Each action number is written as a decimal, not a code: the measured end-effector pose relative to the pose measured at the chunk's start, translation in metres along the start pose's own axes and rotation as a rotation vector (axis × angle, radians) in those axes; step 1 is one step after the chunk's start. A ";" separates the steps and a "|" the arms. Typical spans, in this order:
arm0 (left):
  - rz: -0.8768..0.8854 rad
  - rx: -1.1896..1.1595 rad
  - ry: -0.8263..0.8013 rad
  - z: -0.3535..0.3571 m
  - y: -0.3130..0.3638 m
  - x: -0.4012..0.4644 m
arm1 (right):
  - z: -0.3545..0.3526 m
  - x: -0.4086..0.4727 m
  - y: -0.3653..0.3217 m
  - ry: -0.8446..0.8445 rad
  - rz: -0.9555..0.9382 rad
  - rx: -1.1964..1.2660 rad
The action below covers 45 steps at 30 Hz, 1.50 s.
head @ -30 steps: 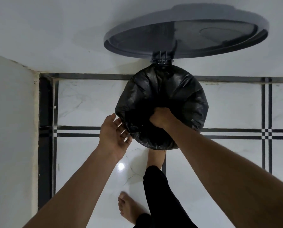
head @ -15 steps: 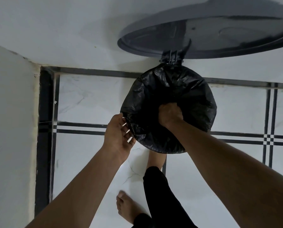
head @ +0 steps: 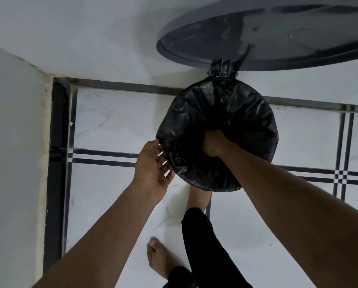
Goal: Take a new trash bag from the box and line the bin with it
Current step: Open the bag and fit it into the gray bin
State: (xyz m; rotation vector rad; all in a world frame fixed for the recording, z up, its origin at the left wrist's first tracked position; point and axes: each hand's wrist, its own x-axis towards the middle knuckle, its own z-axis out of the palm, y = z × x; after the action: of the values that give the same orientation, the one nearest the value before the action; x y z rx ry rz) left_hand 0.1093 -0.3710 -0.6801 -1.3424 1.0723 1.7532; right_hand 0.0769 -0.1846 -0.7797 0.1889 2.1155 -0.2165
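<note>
The black trash bag (head: pixel 242 113) covers the bin's mouth under the raised lid (head: pixel 278 38). The right hand (head: pixel 213 144) is fisted in its middle; the left hand (head: pixel 153 163), fingers spread, touches its edge.

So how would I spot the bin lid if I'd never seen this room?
Find the white wall above the tiled floor. Against it, above the bin wrapped in a black bag, stands the bin lid. It is the only big grey round disc, flipped up on a hinge.
</note>
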 end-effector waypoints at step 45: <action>-0.002 -0.031 -0.002 -0.008 -0.003 0.001 | -0.015 -0.028 -0.012 -0.017 0.128 0.865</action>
State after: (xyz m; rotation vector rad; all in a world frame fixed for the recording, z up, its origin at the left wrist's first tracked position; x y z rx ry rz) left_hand 0.1152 -0.3769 -0.6823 -1.3590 1.0469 1.7762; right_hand 0.0768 -0.1944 -0.7470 0.8163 1.8585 -1.0408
